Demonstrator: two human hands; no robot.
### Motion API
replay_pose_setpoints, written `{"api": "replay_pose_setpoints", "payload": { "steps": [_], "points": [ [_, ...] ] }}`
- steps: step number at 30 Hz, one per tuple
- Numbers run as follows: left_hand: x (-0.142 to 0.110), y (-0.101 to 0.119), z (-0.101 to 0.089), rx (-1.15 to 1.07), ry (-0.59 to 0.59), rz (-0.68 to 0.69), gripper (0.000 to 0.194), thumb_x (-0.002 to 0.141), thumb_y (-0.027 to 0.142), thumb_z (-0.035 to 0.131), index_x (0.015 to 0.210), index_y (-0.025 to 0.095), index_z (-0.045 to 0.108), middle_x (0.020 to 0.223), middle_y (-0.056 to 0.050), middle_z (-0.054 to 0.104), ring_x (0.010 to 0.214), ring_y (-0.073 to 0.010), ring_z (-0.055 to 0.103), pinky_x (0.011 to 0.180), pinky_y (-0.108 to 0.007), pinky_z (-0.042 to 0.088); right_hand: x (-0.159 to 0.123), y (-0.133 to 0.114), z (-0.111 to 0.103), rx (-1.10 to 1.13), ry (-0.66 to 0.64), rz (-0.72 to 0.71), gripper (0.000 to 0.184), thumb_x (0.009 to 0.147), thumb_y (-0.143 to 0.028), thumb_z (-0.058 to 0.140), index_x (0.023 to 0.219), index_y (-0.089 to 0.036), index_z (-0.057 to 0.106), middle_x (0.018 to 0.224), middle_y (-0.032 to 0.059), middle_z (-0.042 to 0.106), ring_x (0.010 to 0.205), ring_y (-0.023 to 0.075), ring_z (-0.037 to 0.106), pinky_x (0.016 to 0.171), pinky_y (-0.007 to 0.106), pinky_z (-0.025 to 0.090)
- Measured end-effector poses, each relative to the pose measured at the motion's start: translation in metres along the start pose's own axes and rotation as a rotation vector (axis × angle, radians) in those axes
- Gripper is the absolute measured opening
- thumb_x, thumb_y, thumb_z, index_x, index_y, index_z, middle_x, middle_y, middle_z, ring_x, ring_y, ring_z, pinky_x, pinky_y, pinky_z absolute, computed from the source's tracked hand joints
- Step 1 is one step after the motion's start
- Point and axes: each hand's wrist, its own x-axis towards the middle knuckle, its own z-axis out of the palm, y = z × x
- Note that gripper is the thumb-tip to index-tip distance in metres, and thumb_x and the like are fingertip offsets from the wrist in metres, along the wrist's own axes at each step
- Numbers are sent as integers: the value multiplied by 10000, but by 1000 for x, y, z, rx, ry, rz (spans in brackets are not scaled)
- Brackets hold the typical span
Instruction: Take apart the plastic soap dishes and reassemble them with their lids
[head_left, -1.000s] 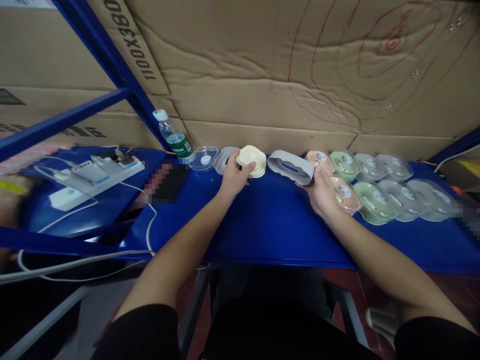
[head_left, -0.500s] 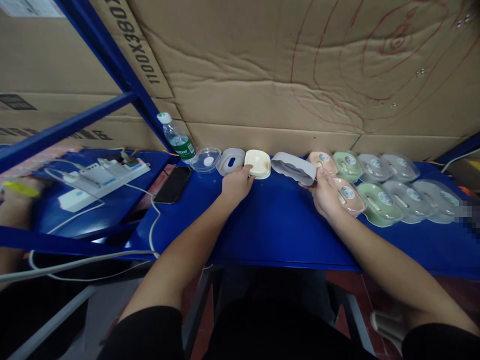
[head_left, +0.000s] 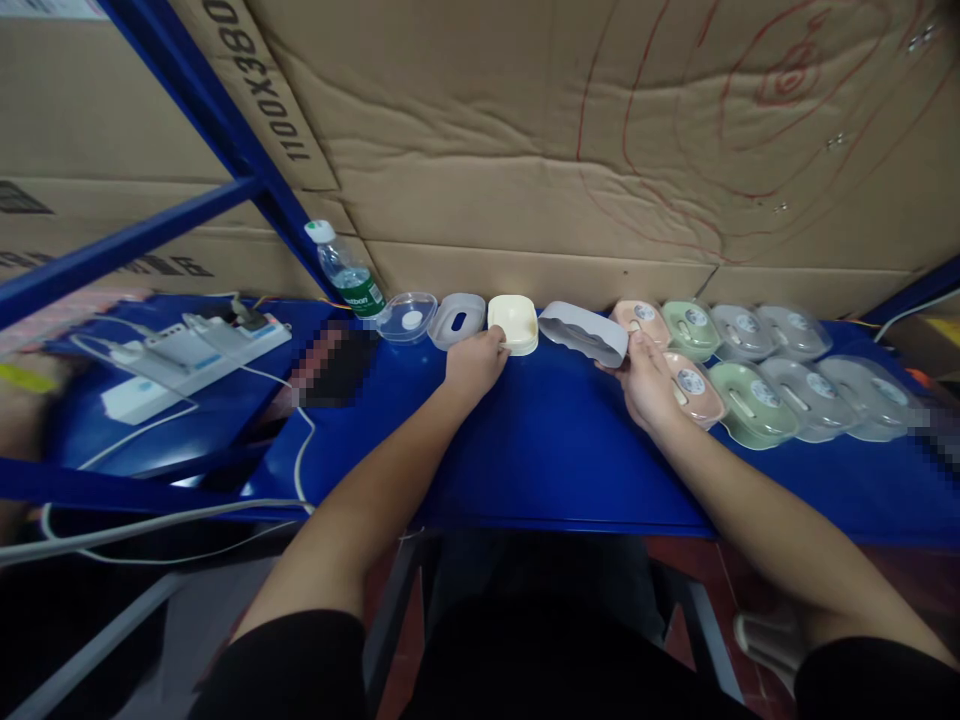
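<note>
Two bare hands meet a row of containers on a blue desk [head_left: 570, 450] backed by cardboard [head_left: 465, 200]. At ten o'clock from the right hand [head_left: 646, 378] is one grey shell [head_left: 596, 328], its right end clamped in that hand's grip; the shell is tilted, its hollow side facing the person. The left hand [head_left: 476, 362] touches the near left corner of one cream box [head_left: 513, 318], which sits on the desk at two o'clock from it; whether that grip is clamped or merely resting, one cannot tell. One grey piece [head_left: 463, 313] with a single oval slot lies at eleven o'clock from the left hand, with one clear dish [head_left: 396, 323] at ten o'clock and one green-labelled water bottle [head_left: 352, 283] beyond. At three o'clock from the right hand, eight clear-covered containers [head_left: 754, 405] form two rows of four: two peach, two green, four grey. One white power strip [head_left: 199, 368] lies well apart at nine o'clock.
</note>
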Motion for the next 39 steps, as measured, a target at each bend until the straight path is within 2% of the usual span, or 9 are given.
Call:
{"api": "replay_pose_setpoints", "payload": {
  "steps": [6, 14, 20, 26, 32, 39],
  "points": [
    [1, -2, 2, -57, -4, 4, 262, 1052, 342, 610, 1267, 233, 710, 1181, -72, 811, 1084, -283, 764, 817, -370, 554, 1, -1, 0, -41, -14, 4, 565, 881, -845, 657, 1091, -320, 672, 1252, 57, 787, 1181, 290, 744, 846, 467, 699],
    [3, -3, 1, -37, -8, -3, 281, 1041, 389, 643, 1250, 225, 735, 1048, -88, 813, 1026, -295, 765, 818, -384, 553, -1, -4, 2, -23, 5, 17, 557, 862, -835, 694, 1063, -316, 678, 1241, 71, 782, 1173, 307, 746, 892, 517, 696],
    [3, -5, -4, -81, -8, -8, 236, 1016, 361, 666, 1200, 238, 748, 1027, -87, 807, 1025, -298, 757, 840, -401, 560, 0, -1, 0, -98, -26, 6, 591, 896, -864, 611, 1144, -332, 677, 1283, 78, 775, 1206, 315, 735, 872, 518, 701],
    [2, -4, -8, -100, -16, -3, 259, 1000, 351, 677, 1221, 226, 729, 1100, -84, 801, 1064, -300, 741, 861, -407, 563, 2, 0, -1, -98, -42, 4, 588, 898, -863, 608, 1149, -336, 675, 1288, 72, 770, 1216, 313, 731, 883, 524, 694],
    [3, -7, -5, -116, -5, 4, 239, 1001, 369, 682, 1198, 240, 720, 1143, -70, 802, 1087, -288, 738, 869, -390, 556, 0, -3, 1, -54, -29, 11, 573, 888, -843, 647, 1151, -336, 685, 1235, 63, 782, 1189, 301, 742, 851, 471, 691],
    [5, -5, -2, -69, -5, -18, 314, 999, 428, 676, 1252, 246, 719, 1005, -76, 797, 1002, -303, 749, 847, -408, 555, 1, -2, 0, -75, -29, 20, 602, 867, -869, 644, 1138, -333, 671, 1242, 67, 791, 1212, 309, 738, 845, 478, 698]
  ]
}}
